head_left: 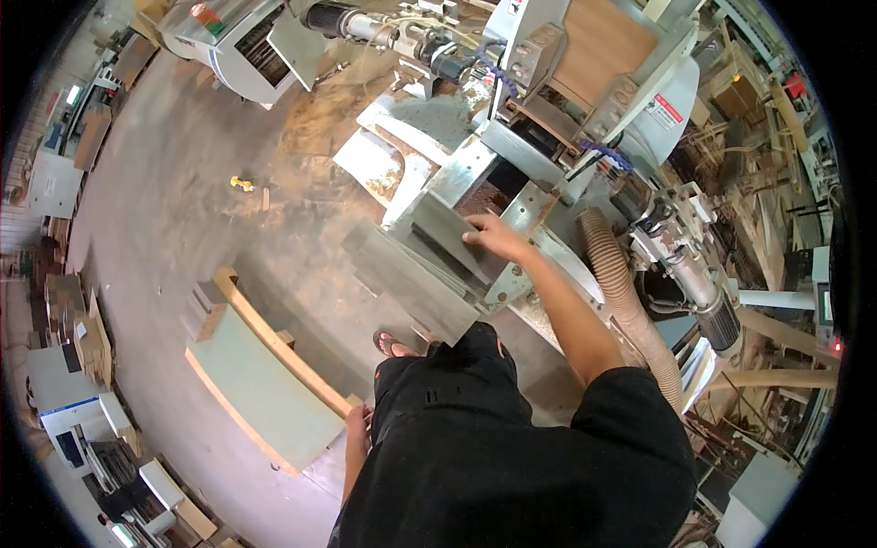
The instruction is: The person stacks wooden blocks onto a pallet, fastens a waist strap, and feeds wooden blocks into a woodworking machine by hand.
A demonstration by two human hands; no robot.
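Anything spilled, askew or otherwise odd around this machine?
Yes. Brown dust, apparently sawdust, is spread over the floor left of the machine, and a small yellow object lies out in the open there. The visible foot wears an open sandal, which seems unusual beside machinery.

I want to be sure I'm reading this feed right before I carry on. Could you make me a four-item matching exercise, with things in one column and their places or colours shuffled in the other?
Things
1. Right hand
2. Ribbed hose
3. Left hand
4. Small bright item

Places and colours
A. Tan, to the right of the right forearm
B. Yellow, lying on the floor
C. At the near end of the curved wooden rail
D. At the edge of a grey panel by the machine

Pairs: 1-D, 2-A, 3-C, 4-B
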